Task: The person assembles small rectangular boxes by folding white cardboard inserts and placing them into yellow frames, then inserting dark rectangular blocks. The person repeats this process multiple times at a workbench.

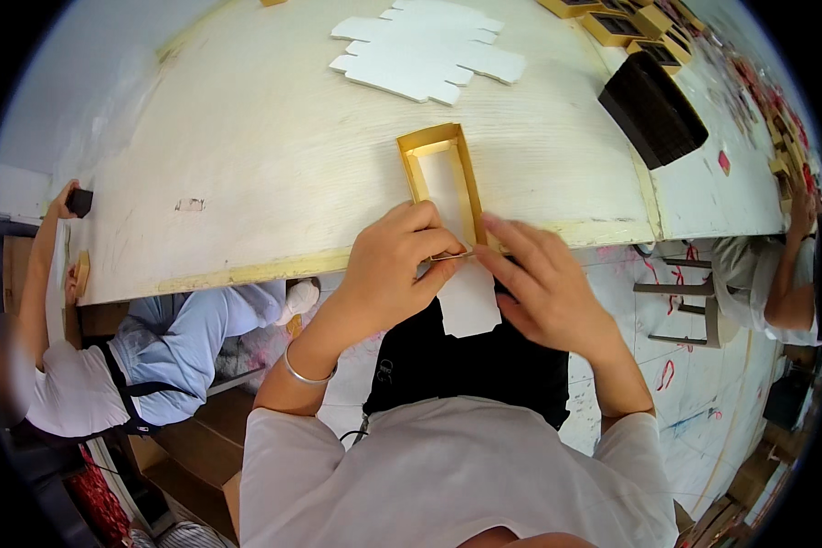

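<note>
In front of me a shallow gold paper box (473, 178) with a white inside lies at the table's front edge. Its near end is unfolded, and a long white flap (470, 306) hangs past the edge over my lap. My left hand (397, 251) is closed, thumb and index finger pinching a thin folded edge at that near end. My right hand (543, 279) is beside the box's near right corner, fingers stretched out and slightly blurred, fingertips at or close to the wall. Whether they press on it I cannot tell.
Flat white box blanks (429, 50) lie stacked farther back. A stack of black trays (653, 110) stands at the right, with gold boxes (612, 29) behind it. At the left a person (155, 356) holds a small black block (79, 202); another person (767, 283) sits at the right.
</note>
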### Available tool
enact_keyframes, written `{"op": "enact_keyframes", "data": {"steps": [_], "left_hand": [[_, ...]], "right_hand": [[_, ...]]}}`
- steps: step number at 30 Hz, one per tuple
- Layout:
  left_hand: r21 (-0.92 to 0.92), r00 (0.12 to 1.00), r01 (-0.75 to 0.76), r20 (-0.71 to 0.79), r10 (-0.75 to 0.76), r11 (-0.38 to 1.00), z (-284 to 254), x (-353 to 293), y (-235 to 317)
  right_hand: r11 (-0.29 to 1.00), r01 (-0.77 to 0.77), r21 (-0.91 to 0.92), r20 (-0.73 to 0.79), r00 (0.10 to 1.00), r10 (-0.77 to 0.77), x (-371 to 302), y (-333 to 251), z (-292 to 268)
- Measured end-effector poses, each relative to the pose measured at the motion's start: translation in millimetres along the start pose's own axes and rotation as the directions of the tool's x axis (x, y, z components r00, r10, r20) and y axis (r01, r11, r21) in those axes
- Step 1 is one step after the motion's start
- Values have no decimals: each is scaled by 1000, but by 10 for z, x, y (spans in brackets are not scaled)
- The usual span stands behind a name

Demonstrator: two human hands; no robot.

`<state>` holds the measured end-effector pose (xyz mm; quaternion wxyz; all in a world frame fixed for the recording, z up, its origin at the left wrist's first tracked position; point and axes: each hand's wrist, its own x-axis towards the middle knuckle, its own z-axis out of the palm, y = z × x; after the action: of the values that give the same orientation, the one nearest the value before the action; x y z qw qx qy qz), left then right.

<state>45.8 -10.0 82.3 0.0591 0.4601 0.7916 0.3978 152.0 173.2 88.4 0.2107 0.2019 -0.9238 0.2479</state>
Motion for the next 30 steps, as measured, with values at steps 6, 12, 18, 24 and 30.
{"op": "enact_keyframes", "data": {"steps": [6,12,18,24,30], "left_hand": [[-227,982,-145,88,169,963,-209,57,-74],[-86,999,-35,-19,33,996,-31,-39,-122],[-134,969,-60,-246,26,989,166,-79,-27],[-170,979,12,-199,-46,985,154,-142,-17],[-489,956,-33,-270,-115,872,155,-91,-73]], "right_hand": [[986,66,151,-187,982,-37,-12,134,205],[575,-275,771,-62,865,498,215,23,331],[835,-208,509,-145,936,322,198,29,299],[788,-204,581,-99,943,318,141,95,266],[962,-255,97,-176,947,269,227,-42,256]]}}
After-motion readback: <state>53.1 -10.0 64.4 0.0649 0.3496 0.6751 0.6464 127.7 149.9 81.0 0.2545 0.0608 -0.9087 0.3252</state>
